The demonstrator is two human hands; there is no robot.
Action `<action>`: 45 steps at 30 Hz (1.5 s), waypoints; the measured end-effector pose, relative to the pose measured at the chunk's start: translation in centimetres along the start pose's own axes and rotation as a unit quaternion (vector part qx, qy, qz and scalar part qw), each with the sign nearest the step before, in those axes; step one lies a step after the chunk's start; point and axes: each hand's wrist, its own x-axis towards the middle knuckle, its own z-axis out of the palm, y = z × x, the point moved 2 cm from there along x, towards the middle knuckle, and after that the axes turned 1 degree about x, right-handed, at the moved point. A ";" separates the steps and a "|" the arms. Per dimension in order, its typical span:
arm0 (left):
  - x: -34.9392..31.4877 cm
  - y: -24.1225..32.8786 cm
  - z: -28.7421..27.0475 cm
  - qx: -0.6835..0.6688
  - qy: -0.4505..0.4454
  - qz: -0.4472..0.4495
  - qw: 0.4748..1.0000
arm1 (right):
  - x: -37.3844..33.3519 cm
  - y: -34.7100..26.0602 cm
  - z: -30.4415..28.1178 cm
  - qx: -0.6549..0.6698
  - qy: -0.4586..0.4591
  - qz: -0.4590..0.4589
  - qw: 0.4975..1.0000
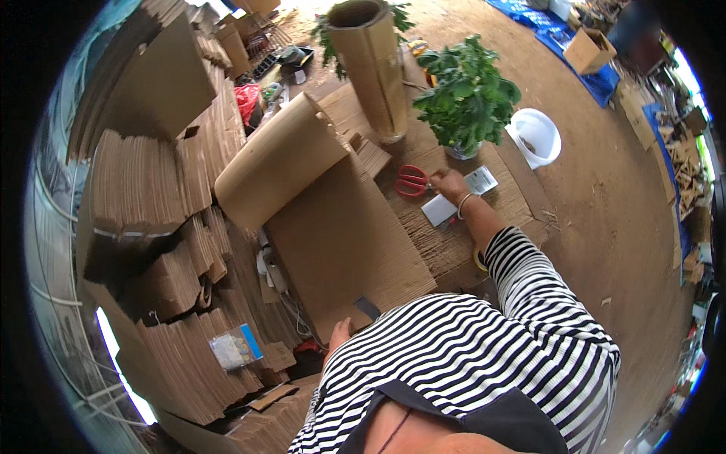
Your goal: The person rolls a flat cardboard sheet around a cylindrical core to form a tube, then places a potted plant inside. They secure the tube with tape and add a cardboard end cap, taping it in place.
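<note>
My right hand [451, 185] is closed at the blade end of red-handled scissors [412, 181], over a worn cardboard-topped table [446, 246]. It covers the blades. Beside and partly under it lies a white paper or packet [481, 180]. My left hand [340, 333] rests with fingers extended on the near edge of a large cardboard sheet [348, 234], whose far end curls upward. Only part of that hand shows past my striped sleeve. A dark strip of tape [367, 307] sits on the sheet near it.
A leafy green plant [466, 94] in a pot stands beyond my right hand. A tall cardboard tube [369, 72] is left of it. On the floor at right sits a white bucket [535, 138]. Stacks of folded cardboard [140, 185] fill the left side. A tape roll [479, 259] lies near my right forearm.
</note>
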 end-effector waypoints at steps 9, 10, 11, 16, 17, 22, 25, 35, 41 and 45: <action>1.0 6.0 -0.9 0.004 -0.091 -0.150 0.984 | 7.2 11.5 -16.6 -0.047 0.316 0.004 0.948; 1.2 5.5 -0.7 0.021 -0.106 -0.158 0.981 | 8.0 11.9 -17.3 -0.066 0.308 0.034 0.948; 0.9 5.9 -0.5 0.027 -0.104 -0.145 0.984 | 9.1 12.5 -18.2 -0.081 0.293 0.063 0.951; -2.1 20.0 -3.9 -0.051 -0.083 -0.147 0.984 | 11.7 15.3 -18.6 -0.126 0.208 0.157 0.957; -2.1 20.5 -4.1 -0.122 -0.116 -0.156 0.973 | 12.0 15.6 -18.6 -0.127 0.198 0.162 0.958; -1.2 16.7 -1.6 -0.010 -0.128 -0.213 0.968 | 13.6 16.0 -18.6 -0.122 0.167 0.167 0.964; -0.3 16.0 -1.1 -0.065 -0.135 -0.191 0.970 | 13.9 16.4 -18.9 -0.108 0.163 0.159 0.968; -0.3 17.4 1.0 -0.077 -0.009 -0.136 0.988 | 14.1 17.8 -21.9 0.001 0.130 0.088 0.988; -0.7 14.8 4.7 -0.037 0.006 -0.136 0.990 | 10.9 16.6 -22.1 0.101 0.080 0.097 0.987; 0.3 13.2 7.1 -0.032 -0.043 -0.154 0.987 | 10.1 16.3 -22.0 0.125 0.057 0.107 0.985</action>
